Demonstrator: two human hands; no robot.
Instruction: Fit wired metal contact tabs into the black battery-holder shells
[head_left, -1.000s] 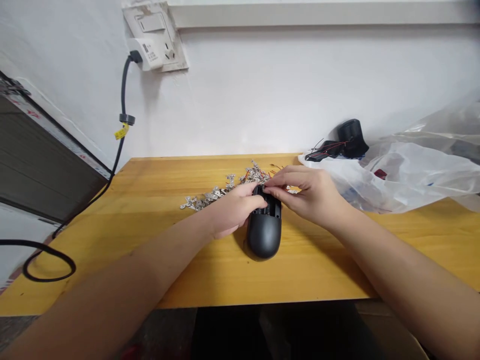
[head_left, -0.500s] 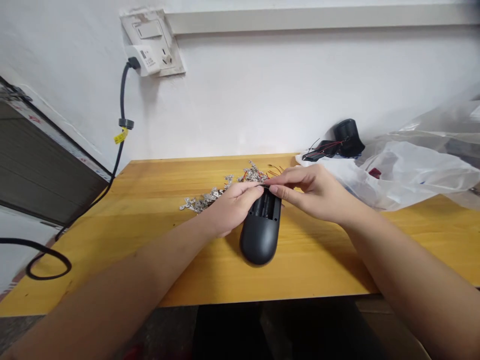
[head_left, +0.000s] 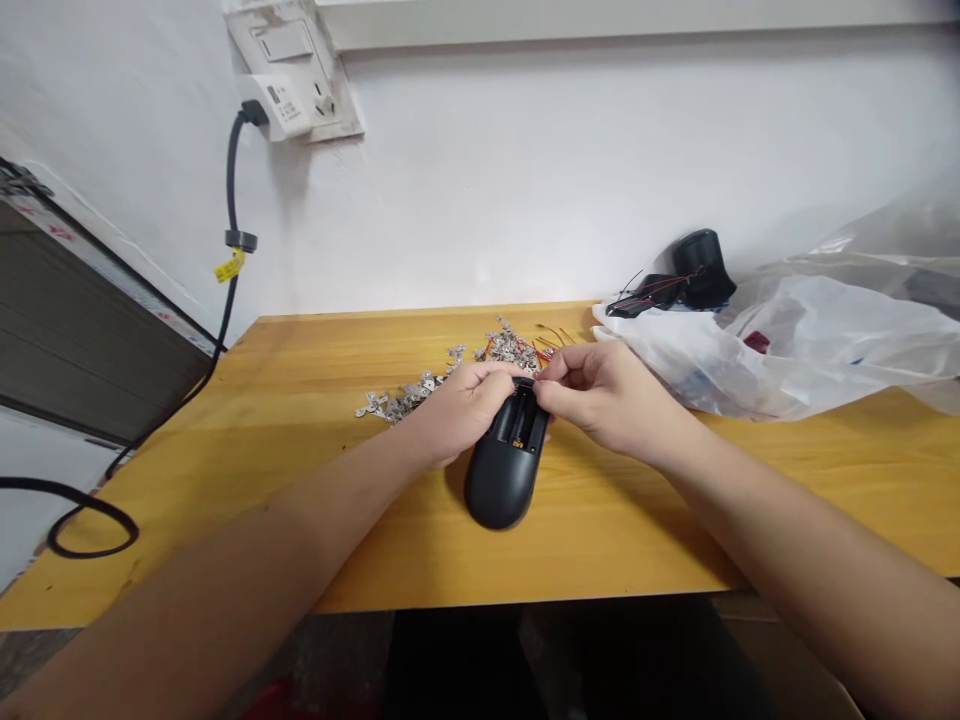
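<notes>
A black oval casing (head_left: 501, 485) with an open compartment at its upper half stands tilted over the wooden table. My left hand (head_left: 466, 405) grips its upper left side, thumb near the top edge. The fingers of my right hand (head_left: 589, 392) are pinched at the casing's upper right end; whatever small part lies between them is too small to tell. Behind my hands lies a pile of small metal pieces (head_left: 409, 398), with red and orange wires (head_left: 551, 340) at its right.
On the right of the table (head_left: 300, 350) are a translucent plastic bag (head_left: 810, 350) and black casings (head_left: 697, 270) with thin wires. A black cable (head_left: 231, 180) runs from a wall socket (head_left: 289, 60) down the left side.
The casing's lower end has swung slightly left, and more of its open compartment shows. My right hand has shifted slightly left and down, its fingers more curled. The view has moved a little.
</notes>
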